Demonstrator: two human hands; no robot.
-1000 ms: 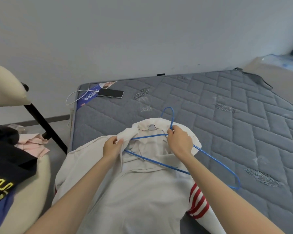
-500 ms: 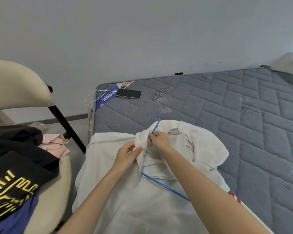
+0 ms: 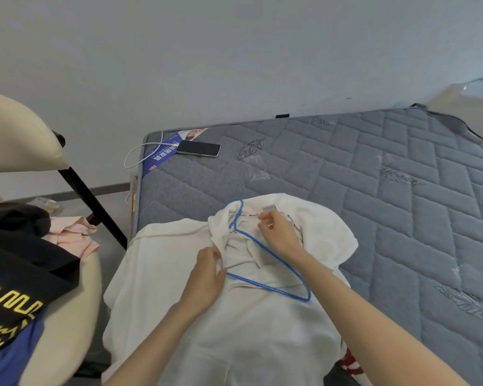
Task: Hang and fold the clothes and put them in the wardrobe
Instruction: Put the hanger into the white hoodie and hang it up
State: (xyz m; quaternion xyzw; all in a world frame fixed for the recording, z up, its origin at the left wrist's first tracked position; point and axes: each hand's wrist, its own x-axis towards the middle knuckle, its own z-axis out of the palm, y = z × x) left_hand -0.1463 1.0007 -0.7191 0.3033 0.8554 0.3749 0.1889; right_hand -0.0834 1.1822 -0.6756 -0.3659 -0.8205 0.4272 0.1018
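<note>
A white hooded top (image 3: 234, 324) lies spread on the near left corner of the grey quilted mattress (image 3: 374, 190), hood toward the wall. A thin blue wire hanger (image 3: 265, 285) lies in its neck opening, hook poking out past the collar. My left hand (image 3: 207, 271) pinches the collar fabric at the hanger's left end. My right hand (image 3: 276, 232) pinches the neckline near the grey label, its fingers curled, beside the hanger's upper wire. A red-striped sleeve cuff (image 3: 349, 363) shows under my right forearm.
A cream chair (image 3: 17, 140) on the left holds a black garment with yellow print (image 3: 14, 288), a blue one and a pink one (image 3: 73, 235). A phone (image 3: 198, 148) on a white cable lies at the mattress's far left corner. The wall is right behind.
The hanger has slid into the neck opening, its right end now showing inside. My right hand moved from the hook to the neckline by the label; my left hand shifted down the collar.
</note>
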